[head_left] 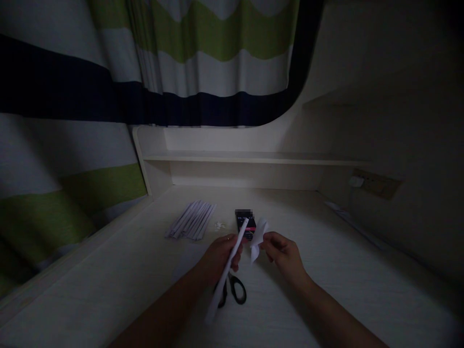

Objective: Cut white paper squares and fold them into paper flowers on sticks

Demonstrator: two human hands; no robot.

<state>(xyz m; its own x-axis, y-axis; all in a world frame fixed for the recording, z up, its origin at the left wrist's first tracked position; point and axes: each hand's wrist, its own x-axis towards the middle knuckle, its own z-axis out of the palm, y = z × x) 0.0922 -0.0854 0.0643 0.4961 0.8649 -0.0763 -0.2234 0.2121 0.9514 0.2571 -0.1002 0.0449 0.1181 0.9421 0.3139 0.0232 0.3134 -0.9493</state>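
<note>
A long, thin white paper roll (229, 265) slants up and away in my left hand (219, 256), whose fingers are closed around it. My right hand (285, 253) pinches a small curled piece of white paper (258, 238), apart from the roll. Beneath the roll lie scissors (238, 290) with black handles; their blades are largely hidden by my left hand and the roll. Just beyond the hands is a dark phone (243, 216) with lit digits on its screen, partly covered by the roll and the paper piece.
Several similar white paper rolls (192, 220) lie side by side at the back left of the pale table (290, 203). Small white scraps (219, 225) sit beside them. A low shelf (246, 157) runs along the back, below a curtain (224, 67). A wall socket (377, 183) is at right.
</note>
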